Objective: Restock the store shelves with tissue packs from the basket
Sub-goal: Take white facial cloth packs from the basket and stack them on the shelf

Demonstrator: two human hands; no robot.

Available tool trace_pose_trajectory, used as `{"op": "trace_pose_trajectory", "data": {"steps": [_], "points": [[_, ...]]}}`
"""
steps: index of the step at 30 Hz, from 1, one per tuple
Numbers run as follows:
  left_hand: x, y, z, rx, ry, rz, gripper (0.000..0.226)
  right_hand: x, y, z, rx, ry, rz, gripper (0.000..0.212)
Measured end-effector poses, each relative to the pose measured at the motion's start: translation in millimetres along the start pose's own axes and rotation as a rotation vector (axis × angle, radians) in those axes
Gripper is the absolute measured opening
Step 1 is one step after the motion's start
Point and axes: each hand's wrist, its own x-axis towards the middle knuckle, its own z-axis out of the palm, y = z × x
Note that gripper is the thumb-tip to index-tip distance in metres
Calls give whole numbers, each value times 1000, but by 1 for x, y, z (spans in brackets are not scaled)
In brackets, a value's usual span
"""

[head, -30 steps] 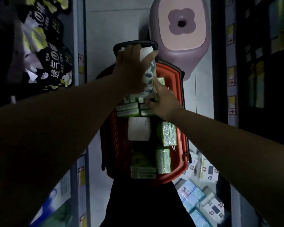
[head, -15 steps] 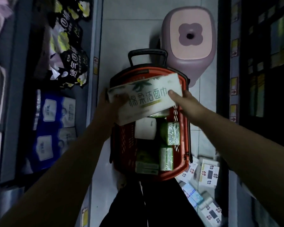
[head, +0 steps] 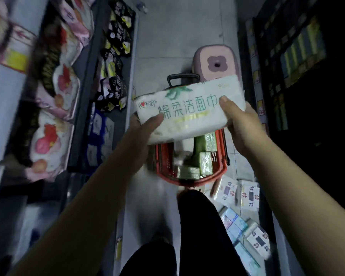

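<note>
While the red basket [head: 189, 177] stands on the floor at 6 o'clock of the pink stool [head: 216, 64], a white tissue pack [head: 189, 110] with green lettering is held above it. Its 9 o'clock end is clasped by the left hand [head: 145, 126], its 3 o'clock end by the right hand [head: 241, 124], fingers curled around it. Green packs [head: 205, 154] are seen inside the basket.

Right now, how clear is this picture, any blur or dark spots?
Head view: dim overall; the right shelves are nearly black. The left shelves and frame edges smear with motion blur, and the wide lens bends the aisle. The pack, held by the left hand and right hand, is sharpest, its green print readable. The basket is slightly soft.
</note>
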Motion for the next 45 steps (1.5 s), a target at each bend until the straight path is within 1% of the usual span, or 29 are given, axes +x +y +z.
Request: {"op": "trace_pose_trajectory", "data": {"steps": [2, 3, 4, 5, 6, 9, 12, 14, 16, 17, 18, 20, 25, 28, 30, 31, 33, 34, 37, 40, 45], "points": [[-47, 14, -3, 35, 52, 20, 56, -54, -9, 5, 12, 31, -20, 33], [-69, 20, -6, 41, 51, 29, 59, -80, -14, 7, 16, 35, -19, 44], [-92, 27, -9, 54, 46, 34, 59, -107, -19, 10, 20, 32, -9, 49], [-116, 35, -11, 74, 43, 43, 57, -132, -25, 12, 18, 22, -2, 47], [-140, 44, -13, 88, 40, 54, 56, -155, -31, 15, 9, 11, 1, 39], [-202, 68, -13, 113, 32, 97, 66, -219, -53, 18, -7, 3, -37, 18], [-260, 88, -6, 119, 26, 143, 74, -269, -78, 18, -7, -28, -126, 14], [-298, 97, 0, 117, 38, 180, 77, -298, -93, 16, -8, -80, -187, 23], [-334, 102, 6, 114, 58, 245, 73, -326, -105, 11, -34, -147, -264, 46], [-352, 103, 9, 115, 84, 273, 72, -341, -110, 8, -43, -172, -289, 55], [-379, 101, 15, 116, 118, 314, 73, -360, -114, 4, -52, -198, -308, 56], [-413, 100, 22, 102, 172, 353, 72, -384, -121, 0, -60, -225, -321, 51], [-529, 80, 43, 18, 351, 451, 66, -467, -136, -7, -40, -351, -351, 41], [-596, 72, 43, -25, 495, 523, 60, -517, -139, 0, -45, -439, -388, 40], [-641, 68, 37, -23, 567, 570, 60, -554, -141, 8, -38, -506, -416, 29], [-663, 67, 35, -1, 592, 587, 63, -573, -141, 12, -32, -537, -428, 23], [-708, 63, 30, 8, 629, 620, 77, -611, -141, 20, -26, -591, -444, 16], [-732, 62, 27, 11, 659, 636, 80, -630, -141, 24, -28, -611, -456, 16], [-807, 56, 19, 76, 776, 721, 72, -695, -137, 37, -17, -680, -498, 20], [-888, 44, 12, 137, 867, 808, 71, -766, -130, 50, 28, -777, -527, 22], [-1037, 9, 1, 230, 950, 915, 82, -897, -111, 70, 137, -951, -588, 24]]}}
